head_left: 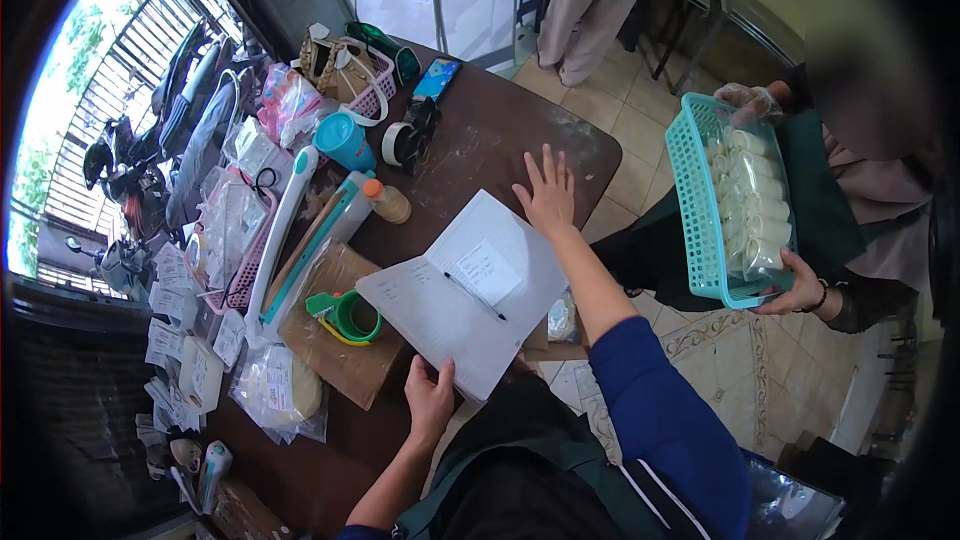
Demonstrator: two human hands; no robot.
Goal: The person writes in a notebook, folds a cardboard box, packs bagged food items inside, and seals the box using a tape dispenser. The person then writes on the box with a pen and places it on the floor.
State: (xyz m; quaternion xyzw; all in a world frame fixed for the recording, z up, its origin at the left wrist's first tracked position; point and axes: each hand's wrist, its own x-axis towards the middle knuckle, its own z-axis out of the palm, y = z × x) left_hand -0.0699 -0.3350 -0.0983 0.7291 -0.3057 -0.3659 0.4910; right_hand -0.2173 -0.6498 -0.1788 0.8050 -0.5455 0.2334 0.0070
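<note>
An open notebook (400, 302) with lined pages lies before me at the table's near edge. A pen (474, 297) and a small paper slip (488, 272) with writing rest on its pages. My left hand (430, 398) grips the notebook's lower left edge, thumb on top and fingers partly hidden. My right hand (548, 194) is open, fingers spread, beside the notebook's upper right corner and above the tabletop. Whether its palm touches the table, I cannot tell.
At right a person holds a turquoise basket (705, 210) of plastic-wrapped pale rolls. The brown table (490, 130) also bears a cardboard box (330, 340) with a green tape dispenser (352, 316), a small bottle (387, 202), a blue cup (345, 143), tape and a phone (437, 80).
</note>
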